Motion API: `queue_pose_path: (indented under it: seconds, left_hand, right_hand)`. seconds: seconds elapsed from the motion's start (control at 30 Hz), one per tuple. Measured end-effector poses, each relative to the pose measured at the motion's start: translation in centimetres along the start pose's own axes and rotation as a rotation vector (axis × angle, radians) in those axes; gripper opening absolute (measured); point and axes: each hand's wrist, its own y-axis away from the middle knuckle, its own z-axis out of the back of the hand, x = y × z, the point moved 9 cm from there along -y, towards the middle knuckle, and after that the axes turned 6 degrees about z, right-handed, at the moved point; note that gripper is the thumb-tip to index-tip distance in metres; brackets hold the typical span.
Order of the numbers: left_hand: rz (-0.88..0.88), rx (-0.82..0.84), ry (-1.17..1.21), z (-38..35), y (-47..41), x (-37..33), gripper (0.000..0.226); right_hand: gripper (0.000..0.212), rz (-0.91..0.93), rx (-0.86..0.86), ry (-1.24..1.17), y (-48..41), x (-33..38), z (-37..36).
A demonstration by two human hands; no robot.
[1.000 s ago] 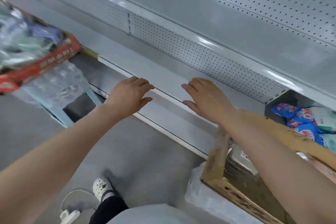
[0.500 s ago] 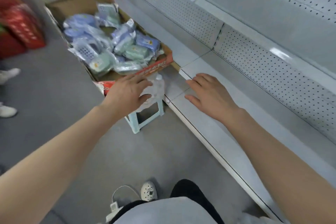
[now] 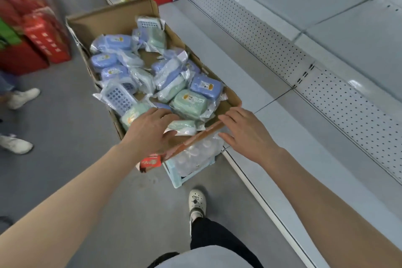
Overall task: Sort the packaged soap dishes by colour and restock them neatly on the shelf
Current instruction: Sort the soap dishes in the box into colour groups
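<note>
A shallow cardboard box (image 3: 113, 17) holds several packaged soap dishes in clear wrap, blue ones (image 3: 205, 86) and green ones (image 3: 188, 102) mixed together. My left hand (image 3: 150, 131) hovers over the near end of the box with fingers relaxed, above a green pack; it holds nothing. Beside it, my right hand (image 3: 245, 132) reaches over the box's near right corner, fingers straight, also holding nothing. The grey bottom shelf (image 3: 315, 154) runs along the right, bare.
The box rests on a light blue plastic stool (image 3: 185, 177) with a clear bag under it. Red cartons (image 3: 39, 35) stand at the left. Another person's white shoes (image 3: 19, 98) are on the grey floor at far left. My own shoe (image 3: 196, 201) is below the stool.
The view has swung left from the shelf to the box. Both hands have left the shelf edge and moved over the near end of the box.
</note>
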Motion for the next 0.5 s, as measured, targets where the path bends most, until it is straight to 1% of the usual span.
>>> queue_pose_path:
  seconds: [0.17, 0.27, 0.5]
  left_hand:
    - [0.029, 0.068, -0.002, -1.6, -6.1, 5.1, 0.042]
    - [0.046, 0.084, -0.001, -2.6, -8.7, 8.2, 0.042]
    - [-0.057, 0.132, 0.011, -5.0, -13.3, 16.9, 0.041]
  right_hand:
    - [0.046, 0.023, 0.053, -0.042, -8.1, -2.4, -3.2]
    - [0.05, 0.0, 0.084, -0.071, -12.3, -3.0, -5.3]
    - [0.052, -0.033, 0.05, -0.08, -20.7, -0.5, -8.9]
